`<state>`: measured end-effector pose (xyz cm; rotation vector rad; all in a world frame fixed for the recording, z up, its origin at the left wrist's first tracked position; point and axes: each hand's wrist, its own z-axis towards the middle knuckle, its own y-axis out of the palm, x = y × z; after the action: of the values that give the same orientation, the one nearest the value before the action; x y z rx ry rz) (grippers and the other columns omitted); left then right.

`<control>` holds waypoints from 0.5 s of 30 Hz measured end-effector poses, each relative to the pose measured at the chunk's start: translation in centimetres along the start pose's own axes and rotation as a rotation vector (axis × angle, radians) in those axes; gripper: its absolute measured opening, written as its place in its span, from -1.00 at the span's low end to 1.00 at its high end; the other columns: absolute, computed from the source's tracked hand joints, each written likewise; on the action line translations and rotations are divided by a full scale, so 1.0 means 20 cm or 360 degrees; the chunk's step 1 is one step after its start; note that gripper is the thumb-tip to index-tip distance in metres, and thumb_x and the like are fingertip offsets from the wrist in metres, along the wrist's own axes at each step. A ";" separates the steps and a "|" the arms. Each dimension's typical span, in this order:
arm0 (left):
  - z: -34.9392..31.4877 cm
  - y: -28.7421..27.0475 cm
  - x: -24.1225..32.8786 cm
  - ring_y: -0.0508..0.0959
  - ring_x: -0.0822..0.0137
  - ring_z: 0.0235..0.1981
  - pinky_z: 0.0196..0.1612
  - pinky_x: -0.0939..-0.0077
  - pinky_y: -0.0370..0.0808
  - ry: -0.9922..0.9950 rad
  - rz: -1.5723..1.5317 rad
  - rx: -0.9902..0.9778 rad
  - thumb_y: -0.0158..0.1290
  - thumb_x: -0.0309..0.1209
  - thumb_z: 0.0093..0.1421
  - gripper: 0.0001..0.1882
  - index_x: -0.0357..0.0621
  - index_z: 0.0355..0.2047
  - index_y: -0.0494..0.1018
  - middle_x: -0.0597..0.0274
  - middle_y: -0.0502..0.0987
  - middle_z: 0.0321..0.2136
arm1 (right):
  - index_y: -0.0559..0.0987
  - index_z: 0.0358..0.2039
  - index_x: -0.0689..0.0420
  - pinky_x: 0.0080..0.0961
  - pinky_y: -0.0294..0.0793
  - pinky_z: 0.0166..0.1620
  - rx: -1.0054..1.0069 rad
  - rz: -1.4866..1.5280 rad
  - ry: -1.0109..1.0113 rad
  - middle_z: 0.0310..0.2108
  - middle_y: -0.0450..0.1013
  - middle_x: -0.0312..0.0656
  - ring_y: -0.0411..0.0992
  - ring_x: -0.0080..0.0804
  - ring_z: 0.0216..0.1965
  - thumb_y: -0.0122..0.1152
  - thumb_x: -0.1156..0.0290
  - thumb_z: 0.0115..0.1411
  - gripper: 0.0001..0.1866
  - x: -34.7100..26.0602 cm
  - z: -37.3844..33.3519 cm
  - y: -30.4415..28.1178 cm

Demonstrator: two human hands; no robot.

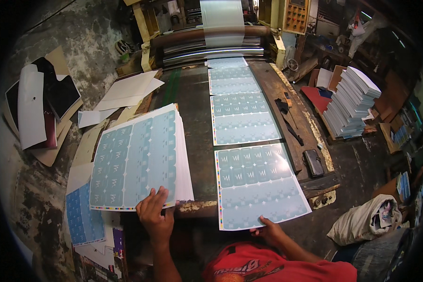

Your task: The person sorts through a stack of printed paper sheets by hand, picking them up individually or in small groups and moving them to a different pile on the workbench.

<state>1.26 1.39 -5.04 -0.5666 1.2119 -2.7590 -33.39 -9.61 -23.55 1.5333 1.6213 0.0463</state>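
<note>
Two bare hands are seen at the near end of a long machine table (185, 141). The left forearm is raised almost straight from the lower edge. The left hand (156, 214) is set at the near edge of a thick stack of printed sheets (134, 162), close to its near right corner. The fingers are pointed away from the body, slightly bent, and laid over the margin of the top sheet; the thumb is held toward the right. Whether the paper is pinched there or merely touched cannot be told.

The right forearm is brought in from the lower right, slanted up and leftward. By the right hand (270, 230) the near edge of the front sheet (258, 185) is grasped: the thumb is placed on the printed face, the fingers are tucked underneath, partly hidden.

The front sheet is positioned at the table's near end, its near edge extended past the tabletop. Behind it, further printed sheets (242, 120) are lined up toward the rollers (211, 51). The stack is placed to the left, its near edge roughly level with the table's end. At the table's right side a dark pouch (313, 163) is seen.
</note>
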 end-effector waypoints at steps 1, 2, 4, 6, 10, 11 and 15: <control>0.01 -0.02 0.01 0.51 0.07 0.08 0.10 0.20 0.30 -0.0010 -0.0025 -0.0026 0.23 -0.15 0.15 -0.60 -0.11 -0.08 0.59 0.17 0.62 -0.05 | 0.35 0.06 0.25 -0.28 0.50 -0.15 -0.0002 0.0003 -0.0001 -0.32 0.55 0.04 0.50 -0.34 -0.36 -0.01 0.10 0.39 -0.53 -0.01 0.01 0.01; 0.02 -0.04 0.03 0.52 0.07 0.07 0.10 0.19 0.30 -0.0022 -0.0046 -0.0049 0.22 -0.13 0.15 -0.60 -0.10 -0.09 0.60 0.16 0.63 -0.07 | 0.35 0.07 0.25 -0.26 0.50 -0.14 0.0008 0.0038 -0.0010 -0.31 0.56 0.05 0.50 -0.34 -0.38 -0.02 0.09 0.38 -0.52 -0.02 0.03 0.02; 0.04 -0.06 0.03 0.53 0.08 0.05 0.09 0.20 0.30 -0.0055 -0.0107 -0.0086 0.22 -0.14 0.16 -0.62 -0.11 -0.11 0.61 0.18 0.63 -0.08 | 0.34 0.07 0.25 -0.22 0.51 -0.12 0.0026 0.0106 -0.0027 -0.30 0.56 0.08 0.50 -0.33 -0.41 -0.03 0.06 0.38 -0.50 -0.07 0.07 0.04; 0.06 -0.07 0.03 0.54 0.09 0.03 0.07 0.22 0.29 -0.0097 -0.0193 -0.0113 0.22 -0.19 0.17 -0.66 -0.11 -0.12 0.61 0.22 0.64 -0.10 | 0.33 0.08 0.25 -0.19 0.51 -0.10 -0.0019 0.0165 -0.0060 -0.30 0.56 0.08 0.50 -0.31 -0.44 -0.04 0.04 0.38 -0.48 -0.11 0.14 0.01; 0.07 -0.05 0.02 0.54 0.09 -0.02 0.07 0.20 0.30 -0.0352 -0.0402 -0.0050 0.16 -0.24 0.23 -0.74 -0.13 -0.20 0.63 0.20 0.64 -0.14 | 0.33 0.08 0.25 -0.13 0.52 -0.08 -0.0004 0.0227 -0.0135 -0.32 0.55 0.09 0.51 -0.28 -0.47 -0.06 -0.02 0.36 -0.44 -0.20 0.25 0.05; 0.07 -0.02 0.04 0.54 0.10 -0.02 0.08 0.19 0.30 -0.0447 -0.0416 -0.0016 0.15 -0.25 0.23 -0.76 -0.13 -0.21 0.63 0.20 0.64 -0.16 | 0.33 0.07 0.25 -0.13 0.51 -0.08 0.0011 0.0241 -0.0163 -0.31 0.55 0.09 0.51 -0.28 -0.46 -0.06 -0.03 0.36 -0.43 -0.22 0.26 0.06; 0.07 0.02 0.07 0.55 0.08 -0.06 0.07 0.19 0.32 -0.0587 -0.0376 0.0084 0.13 -0.30 0.24 -0.79 -0.13 -0.22 0.63 0.19 0.64 -0.22 | 0.35 0.03 0.24 -0.14 0.51 -0.09 0.0012 0.0245 -0.0253 -0.27 0.55 0.06 0.51 -0.30 -0.44 -0.06 -0.08 0.35 -0.42 -0.27 0.36 0.09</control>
<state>0.53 -0.08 -4.03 -1.2184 1.0415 -2.6823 -28.44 -17.40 -23.94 1.6230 1.3792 0.0022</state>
